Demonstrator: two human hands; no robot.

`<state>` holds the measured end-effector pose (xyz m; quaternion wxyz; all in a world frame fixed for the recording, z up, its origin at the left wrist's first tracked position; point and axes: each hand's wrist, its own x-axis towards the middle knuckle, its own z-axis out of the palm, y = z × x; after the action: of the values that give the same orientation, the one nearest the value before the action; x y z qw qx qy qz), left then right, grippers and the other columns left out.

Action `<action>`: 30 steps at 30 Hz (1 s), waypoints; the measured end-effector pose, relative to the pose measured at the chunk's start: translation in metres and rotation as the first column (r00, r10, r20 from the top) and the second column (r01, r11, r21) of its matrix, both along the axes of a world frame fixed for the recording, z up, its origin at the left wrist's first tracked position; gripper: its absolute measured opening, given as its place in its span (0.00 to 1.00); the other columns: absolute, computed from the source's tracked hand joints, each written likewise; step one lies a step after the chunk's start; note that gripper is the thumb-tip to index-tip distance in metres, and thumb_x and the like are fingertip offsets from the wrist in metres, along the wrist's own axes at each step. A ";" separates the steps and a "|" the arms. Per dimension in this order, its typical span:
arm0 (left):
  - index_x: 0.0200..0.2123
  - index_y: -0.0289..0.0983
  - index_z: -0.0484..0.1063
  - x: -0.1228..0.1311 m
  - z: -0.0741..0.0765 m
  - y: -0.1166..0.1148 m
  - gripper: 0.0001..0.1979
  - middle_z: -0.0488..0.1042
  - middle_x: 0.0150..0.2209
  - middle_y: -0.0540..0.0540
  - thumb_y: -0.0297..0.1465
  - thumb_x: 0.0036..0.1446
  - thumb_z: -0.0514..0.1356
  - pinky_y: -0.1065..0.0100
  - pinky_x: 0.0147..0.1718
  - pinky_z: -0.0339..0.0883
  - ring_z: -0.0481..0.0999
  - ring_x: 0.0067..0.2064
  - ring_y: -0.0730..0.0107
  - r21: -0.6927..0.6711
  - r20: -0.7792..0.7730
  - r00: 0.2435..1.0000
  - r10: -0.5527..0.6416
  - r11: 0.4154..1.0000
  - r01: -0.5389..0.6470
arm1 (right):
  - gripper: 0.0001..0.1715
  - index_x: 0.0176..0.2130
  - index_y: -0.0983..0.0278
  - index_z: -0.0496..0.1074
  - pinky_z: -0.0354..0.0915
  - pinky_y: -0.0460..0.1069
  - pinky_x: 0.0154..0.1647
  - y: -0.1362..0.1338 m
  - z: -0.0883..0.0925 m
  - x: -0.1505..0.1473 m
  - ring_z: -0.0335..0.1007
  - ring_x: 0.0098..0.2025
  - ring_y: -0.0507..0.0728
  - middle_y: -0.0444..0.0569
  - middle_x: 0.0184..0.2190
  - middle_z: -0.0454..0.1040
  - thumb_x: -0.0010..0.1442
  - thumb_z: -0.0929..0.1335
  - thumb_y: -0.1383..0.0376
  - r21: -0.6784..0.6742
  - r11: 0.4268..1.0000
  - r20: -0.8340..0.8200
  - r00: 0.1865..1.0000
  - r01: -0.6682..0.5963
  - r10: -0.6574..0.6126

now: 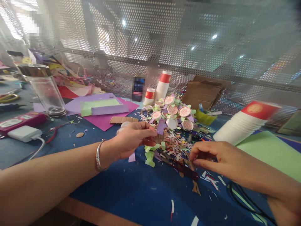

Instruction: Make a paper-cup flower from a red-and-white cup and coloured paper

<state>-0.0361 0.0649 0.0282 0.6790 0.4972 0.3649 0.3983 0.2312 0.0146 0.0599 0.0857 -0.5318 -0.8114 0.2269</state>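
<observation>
My left hand (131, 138), a silver bangle on its wrist, pinches a small brown cardboard piece (158, 138) at the edge of a heap of paper scraps (171, 144). My right hand (211, 157) hovers low over the scraps with its fingers curled together; what they hold, if anything, is hidden. Behind the heap stands a paper craft (175, 114) made of round white-and-red cup bottoms with purple and green paper bits. A dark red tool (183, 168) lies among the scraps between my hands.
A stack of white-and-red paper cups (244, 122) lies on its side at right beside green paper (270, 150). More cups (163, 84) and stacked cardboard (202, 91) stand behind. Purple and magenta sheets (103, 108), a glass jar (47, 91) and a white charger (24, 133) sit at left. A perforated metal screen closes the back.
</observation>
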 end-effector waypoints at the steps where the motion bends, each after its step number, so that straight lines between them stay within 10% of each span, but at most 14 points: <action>1: 0.27 0.34 0.70 0.000 0.000 0.000 0.08 0.73 0.30 0.48 0.29 0.52 0.66 0.71 0.32 0.68 0.75 0.35 0.73 -0.002 0.004 1.000 0.001 1.000 -0.001 | 0.09 0.34 0.58 0.76 0.65 0.48 0.29 0.000 0.000 -0.001 0.72 0.28 0.54 0.44 0.28 0.77 0.63 0.68 0.59 -0.001 1.000 -0.035 0.999 0.017 -0.017; 16: 0.28 0.38 0.67 0.014 -0.014 -0.009 0.07 0.74 0.28 0.48 0.32 0.49 0.64 0.67 0.29 0.74 0.75 0.30 0.71 0.228 -0.141 0.990 0.029 0.974 0.004 | 0.07 0.38 0.57 0.77 0.68 0.49 0.43 -0.002 -0.018 -0.051 0.74 0.39 0.55 0.46 0.37 0.78 0.66 0.68 0.67 0.441 0.897 -0.286 0.951 0.023 0.116; 30: 0.31 0.40 0.66 0.018 -0.018 -0.016 0.04 0.73 0.27 0.51 0.32 0.52 0.59 0.67 0.24 0.71 0.76 0.28 0.67 0.332 -0.327 0.944 0.050 0.941 0.065 | 0.04 0.38 0.61 0.72 0.66 0.49 0.38 0.000 -0.034 -0.064 0.71 0.36 0.54 0.46 0.35 0.72 0.65 0.68 0.69 0.515 0.852 -0.316 0.944 0.088 0.094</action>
<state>-0.0181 0.0486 0.0102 0.5143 0.6673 0.3979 0.3631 0.1673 0.0142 0.0256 0.3612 -0.4416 -0.8170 0.0837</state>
